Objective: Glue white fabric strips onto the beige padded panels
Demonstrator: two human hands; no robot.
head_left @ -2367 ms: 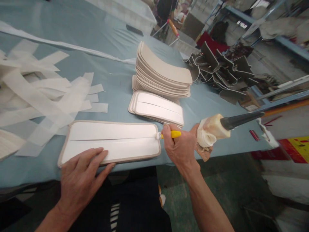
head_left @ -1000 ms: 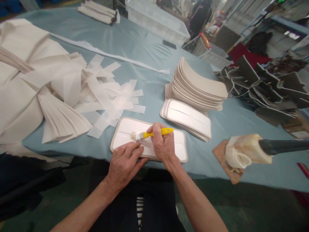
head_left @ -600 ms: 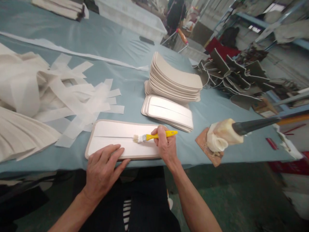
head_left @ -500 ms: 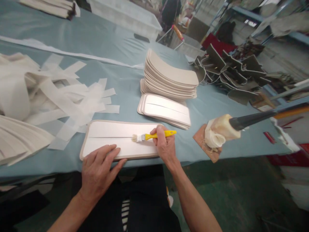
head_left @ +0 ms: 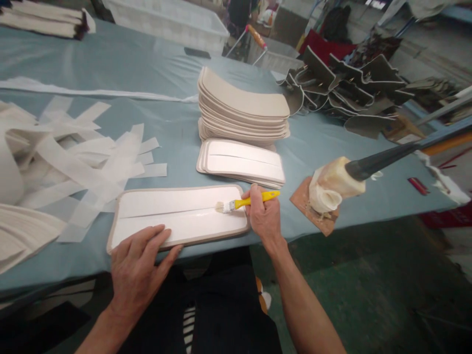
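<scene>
A long rounded panel [head_left: 147, 200], white with a beige border and a lengthwise slit, lies at the table's front edge. My left hand [head_left: 138, 260] rests on its lower left part with fingers stretched out, the thumb along the front edge. In my right hand [head_left: 264, 216] is a yellow-handled paintbrush [head_left: 241, 201], pinched by its handle. Its pale bristles touch the white surface right of the middle, by the slit. A wet-looking sheen shows on the panel below the slit. Behind it sits a small stack of similar white-faced panels [head_left: 245, 160].
A tall stack of beige panels [head_left: 247, 103] stands farther back. White strips [head_left: 121, 162] lie in a heap at left. To the right, a crusted cream-coloured container [head_left: 332, 189] stands on a brown board [head_left: 300, 196]. Dark grey folded pieces [head_left: 342, 88] are piled at back right.
The brush and my right hand have moved right along the slit. My left hand stays spread on the panel. The camera view has shifted slightly.
</scene>
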